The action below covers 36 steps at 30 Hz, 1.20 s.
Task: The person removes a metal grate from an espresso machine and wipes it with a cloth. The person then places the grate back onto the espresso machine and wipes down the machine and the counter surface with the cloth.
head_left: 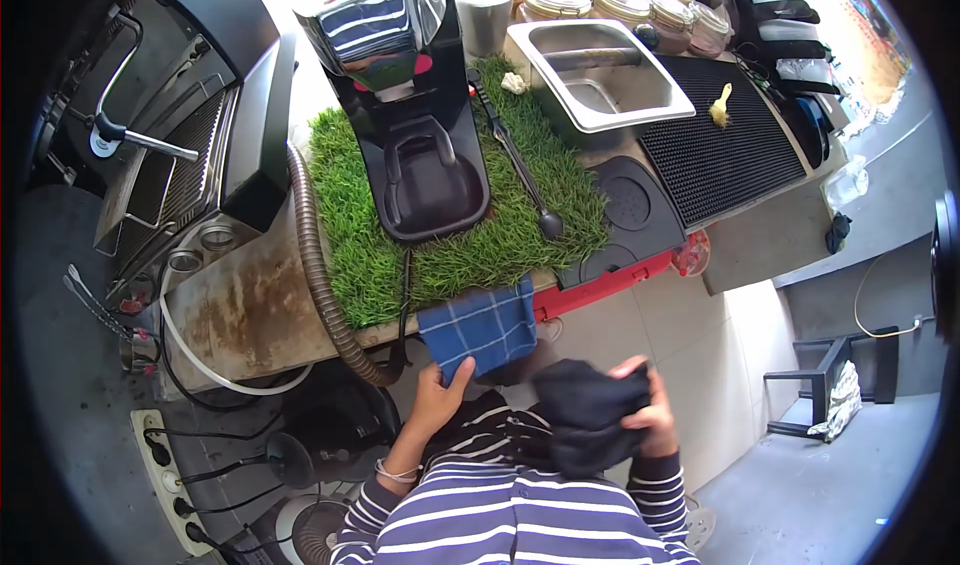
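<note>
A blue checked cloth (480, 327) hangs over the front edge of the counter, below the green turf mat (450, 262). My left hand (440, 397) pinches its lower left corner between thumb and fingers. On the right, my right hand (650, 407) grips a dark, crumpled cloth (585, 415) by its right side, in front of my striped shirt. The dark cloth is slightly blurred. On the turf stands a black grinder (430, 175), with a long black brush (515, 165) lying to its right.
An espresso machine (180, 165) stands at the left beside a ribbed hose (312, 255). Behind are a steel knock box (600, 85), several glass jars (620, 3) and a black rubber mat (722, 140) with a small brush (720, 107). A power strip (168, 480) lies lower left.
</note>
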Each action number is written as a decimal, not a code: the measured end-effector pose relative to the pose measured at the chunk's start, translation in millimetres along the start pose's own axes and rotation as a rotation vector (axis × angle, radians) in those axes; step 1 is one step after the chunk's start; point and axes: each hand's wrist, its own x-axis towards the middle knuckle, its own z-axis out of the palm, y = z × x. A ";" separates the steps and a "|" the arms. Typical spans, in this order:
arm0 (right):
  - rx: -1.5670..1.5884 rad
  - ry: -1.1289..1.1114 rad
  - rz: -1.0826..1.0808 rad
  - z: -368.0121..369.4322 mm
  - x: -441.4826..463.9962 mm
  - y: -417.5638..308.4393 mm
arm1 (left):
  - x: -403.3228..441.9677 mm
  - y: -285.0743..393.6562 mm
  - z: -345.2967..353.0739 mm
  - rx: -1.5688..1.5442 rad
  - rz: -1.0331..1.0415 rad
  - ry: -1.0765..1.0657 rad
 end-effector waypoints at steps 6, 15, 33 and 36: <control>0.836 0.271 -0.204 -79.7 -41.0 59.2 | -15.2 3.1 -1.8 -0.262 -0.024 -0.077; 0.723 0.191 -0.092 -20.2 -7.5 22.3 | -2.8 -3.1 11.5 -0.070 0.045 0.024; -1.601 0.051 -0.448 115.2 65.5 -63.6 | 4.6 -22.9 13.3 -0.035 0.093 0.156; -1.487 -0.032 -0.735 150.5 59.1 -48.0 | 7.0 -40.0 2.3 -0.005 -0.078 0.014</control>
